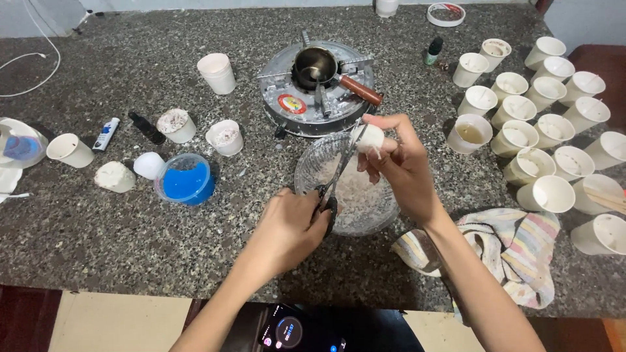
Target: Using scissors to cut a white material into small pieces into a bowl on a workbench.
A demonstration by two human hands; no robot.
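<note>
A granite counter (98, 228), seen from above, is crowded with small containers. At far left sit a clear plastic tub (19, 143) and a white paper cup (70, 150), then a small tube (105, 133), a dark dropper bottle (147, 128), 2 white lumps (116, 176) and a blue-filled round tub (186, 180). 3 more white cups (217, 72) stand behind them, 2 of them holding crumbled material.

At centre, the left hand (290, 228) is closed around the handles of a pair of scissors (339, 173), fingers curled through the loops, over the near rim of a clear glass bowl (306, 176) that holds pale shavings. The blades run up and to the right from that hand, their long axis slanting toward the right hand (404, 166). The right hand pinches a small white chunk (370, 138) between thumb and fingertips, holding it above the bowl's far side. The chunk lies at the blade tips, up and to the right of the left hand's grip, and touches or nearly touches the blades; whether the blades are parted cannot be told. The right hand is the nearer to the chunk, having it in hand.

Behind the bowl stands a round metal burner (287, 104) carrying a small dark pot with a wooden handle (360, 90). Right of it are a small green-capped bottle (432, 51) and a cluster of about 18 white paper cups (551, 193), 1 holding yellowish liquid (471, 133). A striped cloth (515, 251) lies under the right forearm. A phone (287, 332) shows at the bottom edge.
</note>
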